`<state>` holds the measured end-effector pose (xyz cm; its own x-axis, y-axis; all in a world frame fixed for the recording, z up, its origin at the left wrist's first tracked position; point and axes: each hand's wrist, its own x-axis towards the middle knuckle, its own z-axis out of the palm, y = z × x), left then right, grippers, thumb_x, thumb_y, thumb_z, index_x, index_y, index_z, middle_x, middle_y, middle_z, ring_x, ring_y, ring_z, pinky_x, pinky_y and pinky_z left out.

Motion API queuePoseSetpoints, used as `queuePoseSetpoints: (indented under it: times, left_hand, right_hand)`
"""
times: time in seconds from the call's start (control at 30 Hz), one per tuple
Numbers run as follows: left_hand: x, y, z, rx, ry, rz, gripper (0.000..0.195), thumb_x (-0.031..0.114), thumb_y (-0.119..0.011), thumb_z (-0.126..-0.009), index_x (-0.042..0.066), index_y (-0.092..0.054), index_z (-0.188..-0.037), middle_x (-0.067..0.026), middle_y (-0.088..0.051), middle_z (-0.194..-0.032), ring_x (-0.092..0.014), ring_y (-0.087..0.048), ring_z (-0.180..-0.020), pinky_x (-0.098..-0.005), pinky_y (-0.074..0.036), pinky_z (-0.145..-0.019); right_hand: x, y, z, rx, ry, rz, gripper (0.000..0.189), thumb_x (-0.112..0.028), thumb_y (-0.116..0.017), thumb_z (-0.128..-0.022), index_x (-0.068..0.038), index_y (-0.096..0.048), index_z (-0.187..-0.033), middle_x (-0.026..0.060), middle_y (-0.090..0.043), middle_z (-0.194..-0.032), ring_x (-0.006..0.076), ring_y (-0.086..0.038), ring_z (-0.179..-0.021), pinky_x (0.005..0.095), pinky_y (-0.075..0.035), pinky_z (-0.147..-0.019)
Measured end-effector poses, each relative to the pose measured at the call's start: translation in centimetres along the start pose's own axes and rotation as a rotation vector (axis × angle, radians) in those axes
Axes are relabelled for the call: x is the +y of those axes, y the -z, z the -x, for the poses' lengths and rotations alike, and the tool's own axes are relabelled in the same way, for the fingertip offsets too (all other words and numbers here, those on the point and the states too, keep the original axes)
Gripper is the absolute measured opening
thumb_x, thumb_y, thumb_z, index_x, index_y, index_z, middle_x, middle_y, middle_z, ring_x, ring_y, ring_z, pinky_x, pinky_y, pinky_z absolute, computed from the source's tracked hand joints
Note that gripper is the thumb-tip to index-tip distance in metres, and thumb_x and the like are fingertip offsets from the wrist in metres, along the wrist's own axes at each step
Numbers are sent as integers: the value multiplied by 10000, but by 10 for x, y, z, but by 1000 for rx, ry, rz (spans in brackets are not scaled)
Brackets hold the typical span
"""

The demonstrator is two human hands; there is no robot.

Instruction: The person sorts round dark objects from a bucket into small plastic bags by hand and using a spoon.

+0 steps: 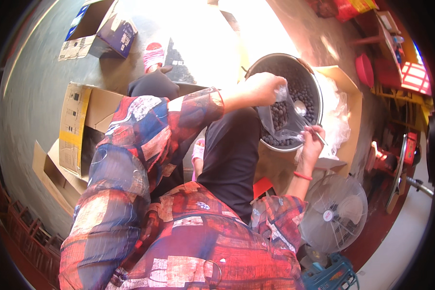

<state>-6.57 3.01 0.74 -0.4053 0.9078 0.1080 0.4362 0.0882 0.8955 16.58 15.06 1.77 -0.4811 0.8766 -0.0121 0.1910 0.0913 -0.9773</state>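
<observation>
A large metal pot (317, 87) stands before me, holding many small dark round fruits or balls (301, 90). Over it hangs a clear plastic bag (295, 125), with some of the dark balls seen in or through it. My left hand (266, 86) pinches the bag's upper edge above the pot. With my right hand (311, 142) I grip the handle of a metal spoon (300, 108) at the pot's near right rim; the fingers also touch the bag's edge. The spoon's bowl lies over the dark balls. My left forearm crosses above my knee.
Right of the pot, a cardboard box (353, 112) holds clear plastic bags (335, 123). A round fan (333, 215) stands near my right elbow. Open cartons (70, 127) and a blue box (117, 38) occupy the left floor. A pink basin (364, 70) is at the far right.
</observation>
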Motion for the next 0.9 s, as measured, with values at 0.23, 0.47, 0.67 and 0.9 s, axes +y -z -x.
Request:
queuePoseSetpoints:
  times: [0.23, 0.47, 0.67, 0.9]
  left_hand:
    - [11, 14, 3, -96, -184, 209, 568, 254, -718, -614, -8, -573, -1095, -189, -635, -930, -324, -612, -876, -383, -479, -789]
    - [23, 8, 12, -13, -96, 188, 326, 332, -531, -851, 24, -580, -759, -221, -570, -683, -411, -553, -681, -464, -432, -610]
    - [23, 9, -4, 39, -277, 351, 126, 123, -552, -816, 11, -607, -801, -177, -581, -693, -261, -571, -636, -361, -439, -600]
    - [76, 79, -6, -70, -210, 704, 271, 259, -512, -919, 24, -646, -906, -12, -585, -729, -72, -509, -619, -218, -434, -569]
  right_hand:
    - [-88, -54, 0, -25, 51, -177, 153, 74, -511, -836, -39, -494, -938, 91, -575, -908, 148, -585, -732, 264, -527, -671]
    - [-133, -126, 0, -324, 172, -67, 130, 70, -500, -820, -35, -468, -891, 57, -549, -866, 112, -535, -751, 240, -461, -708]
    - [-142, -114, -20, -131, 267, 24, 136, -175, -492, -898, -58, -510, -832, 16, -541, -826, 72, -494, -752, 221, -380, -684]
    - [-117, -65, -35, 206, 92, -222, 220, -284, -429, -925, -92, -517, -861, 20, -551, -832, 82, -518, -712, 220, -383, -644]
